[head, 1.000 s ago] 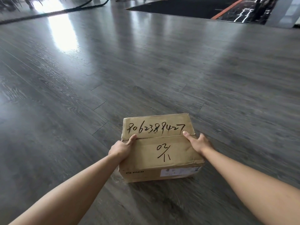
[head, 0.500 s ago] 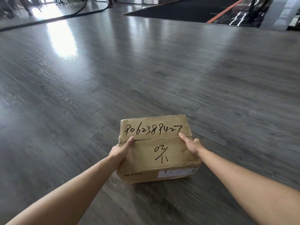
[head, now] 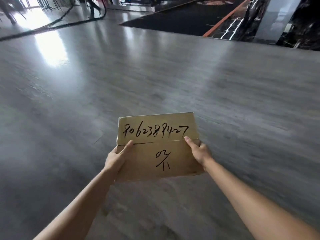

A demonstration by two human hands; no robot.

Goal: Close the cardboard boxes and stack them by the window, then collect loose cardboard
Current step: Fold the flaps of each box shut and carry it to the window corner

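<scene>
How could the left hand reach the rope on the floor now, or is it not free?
Probably not. The left hand grips the box together with the right hand, and the rope lies far off across the floor.

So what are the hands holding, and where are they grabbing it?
A closed cardboard box. The left hand grips its left side and the right hand its right side, thumbs on top by the flap seam.

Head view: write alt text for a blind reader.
Two bare hands, left and right, grip a closed cardboard box by its sides above a grey wood floor. Handwritten digits mark its top.
</scene>
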